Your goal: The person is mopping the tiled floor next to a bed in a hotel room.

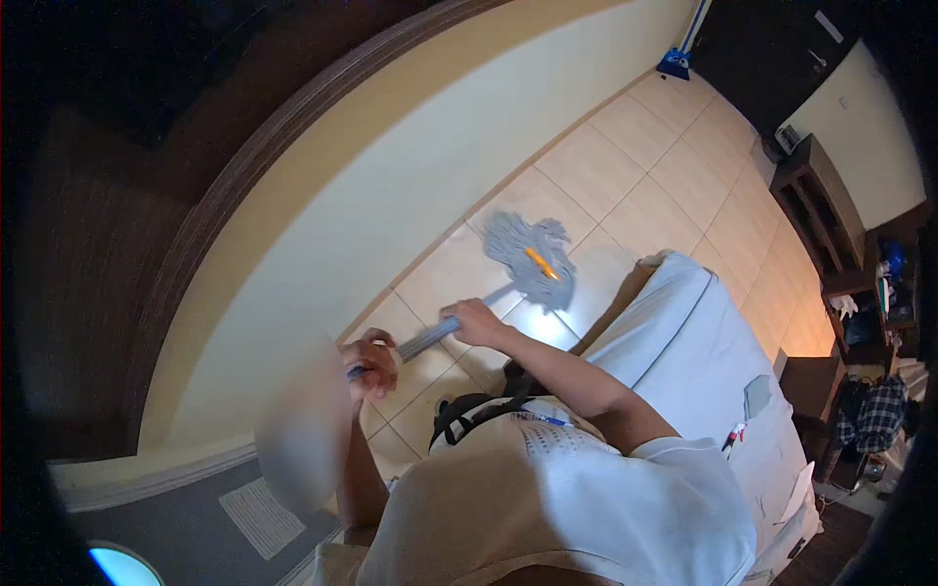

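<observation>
Beside the bed [684,342], on the tiled floor [625,166], lies the grey string head of a mop [532,256] with an orange piece on it. Its grey handle [430,337] runs from the head back toward the person. The right hand [474,320] is closed around the handle nearer to the bed, and the left hand [371,363] is closed around the handle's upper end, farther from the bed, near the cream wall [391,186].

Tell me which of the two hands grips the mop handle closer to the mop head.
The right hand: it grips the grey mop handle nearer the mop head; the left hand holds the handle's upper end.
</observation>
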A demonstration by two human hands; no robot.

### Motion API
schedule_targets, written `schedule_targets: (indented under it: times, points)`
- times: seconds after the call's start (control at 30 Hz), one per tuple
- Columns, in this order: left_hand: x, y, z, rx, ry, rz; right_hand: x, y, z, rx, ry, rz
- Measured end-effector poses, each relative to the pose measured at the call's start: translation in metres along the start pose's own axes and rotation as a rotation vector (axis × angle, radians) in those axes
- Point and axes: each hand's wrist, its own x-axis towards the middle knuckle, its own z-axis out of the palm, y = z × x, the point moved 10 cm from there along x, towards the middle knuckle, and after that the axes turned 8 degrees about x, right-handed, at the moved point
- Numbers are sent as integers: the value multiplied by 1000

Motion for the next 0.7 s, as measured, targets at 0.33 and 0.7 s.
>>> schedule_targets:
  times: [0.33,0.7]
  points:
    - [47,-5,50,179,-63,43,0,35,-60,-129,36,29]
    - [109,-37,108,302,-186,146,37,115,-124,-98,109,260]
